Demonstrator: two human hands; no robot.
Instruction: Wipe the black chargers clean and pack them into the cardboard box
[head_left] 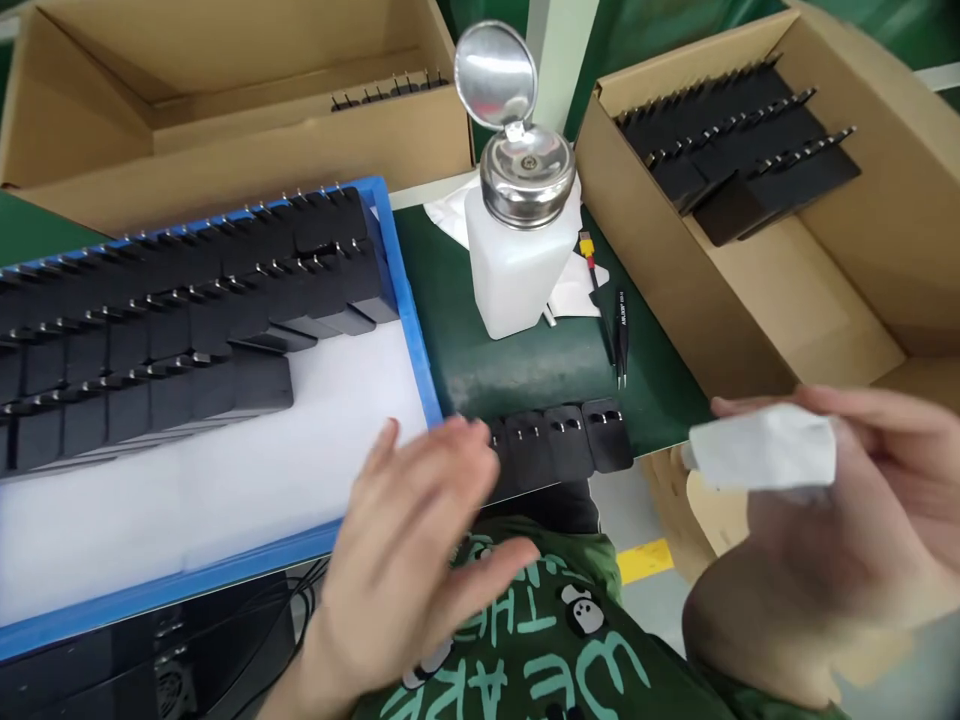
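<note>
My left hand (420, 550) is held over the table's front edge with its fingers stretched out and the thumb apart. It covers the left end of a short row of black power adapters (566, 445) whose metal prongs point up. Whether the fingertips touch them I cannot tell. At the right, past the table edge, my right hand (892, 490) is closed around a folded white cloth (761, 447). Behind the row stands a white dispenser bottle (517, 265) with its metal lid flipped up.
A blue-rimmed tray (411, 330) at the left carries rows of black adapters. Cardboard boxes at the back left (300, 140) and right (675, 280) also contain adapters. Black tweezers (622, 335), a cable with a yellow USB plug (587, 248) and white cloths (589, 290) lie near the bottle.
</note>
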